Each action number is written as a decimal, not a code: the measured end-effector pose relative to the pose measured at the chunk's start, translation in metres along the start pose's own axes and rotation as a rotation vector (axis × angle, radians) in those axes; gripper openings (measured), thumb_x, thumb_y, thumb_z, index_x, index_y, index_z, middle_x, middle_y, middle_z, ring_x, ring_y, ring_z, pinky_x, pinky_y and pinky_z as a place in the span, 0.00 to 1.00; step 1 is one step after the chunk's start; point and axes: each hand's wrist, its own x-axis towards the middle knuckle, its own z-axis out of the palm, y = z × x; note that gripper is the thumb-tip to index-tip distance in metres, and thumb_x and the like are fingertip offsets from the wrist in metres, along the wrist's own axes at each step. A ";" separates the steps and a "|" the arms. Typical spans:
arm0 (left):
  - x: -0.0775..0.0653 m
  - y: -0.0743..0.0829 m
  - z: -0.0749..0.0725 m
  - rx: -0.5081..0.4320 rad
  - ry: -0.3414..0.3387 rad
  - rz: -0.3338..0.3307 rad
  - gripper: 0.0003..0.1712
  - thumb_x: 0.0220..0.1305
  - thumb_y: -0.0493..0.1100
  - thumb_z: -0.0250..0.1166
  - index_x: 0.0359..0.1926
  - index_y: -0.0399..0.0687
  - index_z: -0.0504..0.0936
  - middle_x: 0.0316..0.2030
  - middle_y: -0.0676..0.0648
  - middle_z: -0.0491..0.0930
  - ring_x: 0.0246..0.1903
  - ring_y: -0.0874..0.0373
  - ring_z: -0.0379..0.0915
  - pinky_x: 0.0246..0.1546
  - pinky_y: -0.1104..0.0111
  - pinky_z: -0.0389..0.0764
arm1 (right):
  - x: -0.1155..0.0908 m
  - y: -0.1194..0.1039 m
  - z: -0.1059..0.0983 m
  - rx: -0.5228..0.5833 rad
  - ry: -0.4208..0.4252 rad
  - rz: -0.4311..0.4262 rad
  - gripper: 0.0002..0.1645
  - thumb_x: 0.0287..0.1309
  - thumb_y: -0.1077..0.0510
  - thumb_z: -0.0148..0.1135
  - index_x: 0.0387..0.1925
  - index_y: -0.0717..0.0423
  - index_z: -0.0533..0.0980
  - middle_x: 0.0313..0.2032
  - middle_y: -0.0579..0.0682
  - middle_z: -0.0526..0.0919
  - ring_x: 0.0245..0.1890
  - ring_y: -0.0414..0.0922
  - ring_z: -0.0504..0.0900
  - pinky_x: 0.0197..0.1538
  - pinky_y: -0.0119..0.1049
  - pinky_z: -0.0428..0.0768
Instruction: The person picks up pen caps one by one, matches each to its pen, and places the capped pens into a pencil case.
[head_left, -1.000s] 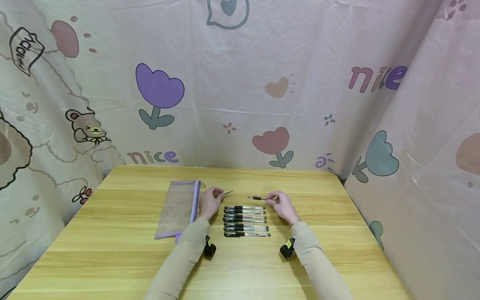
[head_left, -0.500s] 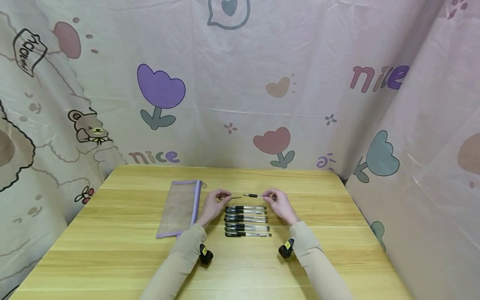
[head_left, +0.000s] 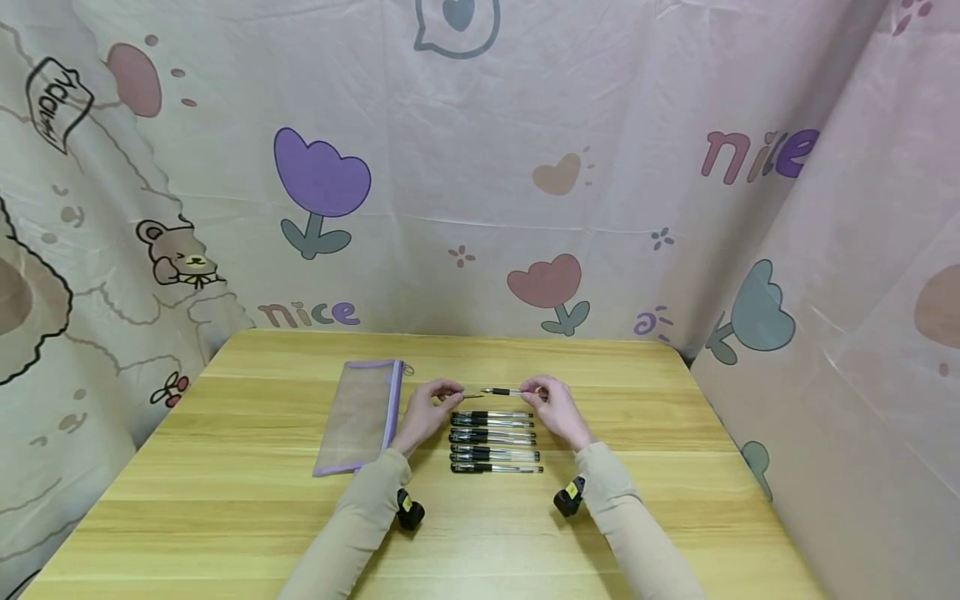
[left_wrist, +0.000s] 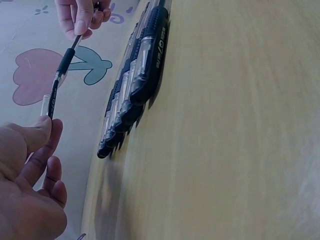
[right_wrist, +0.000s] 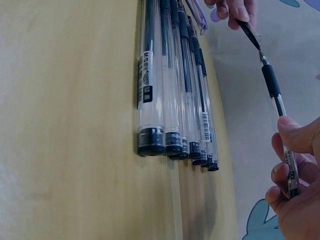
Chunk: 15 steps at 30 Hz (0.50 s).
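In the head view my left hand (head_left: pixel 427 414) pinches a pen cap, seen closer in the left wrist view as a clear cap with a black clip (left_wrist: pixel 52 102). My right hand (head_left: pixel 558 412) grips an uncapped gel pen (head_left: pixel 501 391) by its clear barrel, the black rubber grip and tip pointing left. In the right wrist view, the pen (right_wrist: pixel 271 81) has its tip close to the cap (right_wrist: pixel 248 34); whether they touch I cannot tell. Just nearer than both hands, several capped black gel pens (head_left: pixel 492 456) lie in a row on the table.
A flat mesh pouch (head_left: pixel 354 421) with lilac edging lies left of the pens, partly behind the left forearm. The wooden table (head_left: pixel 637 542) ends at a patterned curtain (head_left: pixel 450 283). Black wrist cameras are strapped by both sleeves.
My left hand has shifted slightly right, and the cap in it has turned. My right hand has brought the pen a little left, so tip and cap are nearer. The row of pens stays put.
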 end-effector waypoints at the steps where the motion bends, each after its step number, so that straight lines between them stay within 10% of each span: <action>1: 0.000 0.000 0.000 -0.002 -0.001 0.000 0.09 0.64 0.37 0.69 0.45 0.43 0.86 0.38 0.44 0.87 0.39 0.56 0.78 0.44 0.71 0.74 | 0.000 0.000 0.000 -0.001 0.000 0.001 0.07 0.65 0.64 0.63 0.42 0.58 0.83 0.40 0.53 0.85 0.37 0.44 0.78 0.43 0.32 0.77; 15: -0.001 0.000 0.002 -0.003 -0.019 0.018 0.09 0.64 0.36 0.68 0.45 0.42 0.86 0.38 0.44 0.86 0.40 0.56 0.78 0.45 0.68 0.75 | 0.001 0.002 0.004 0.002 -0.011 -0.014 0.05 0.64 0.65 0.64 0.40 0.58 0.83 0.38 0.52 0.85 0.41 0.48 0.82 0.49 0.42 0.82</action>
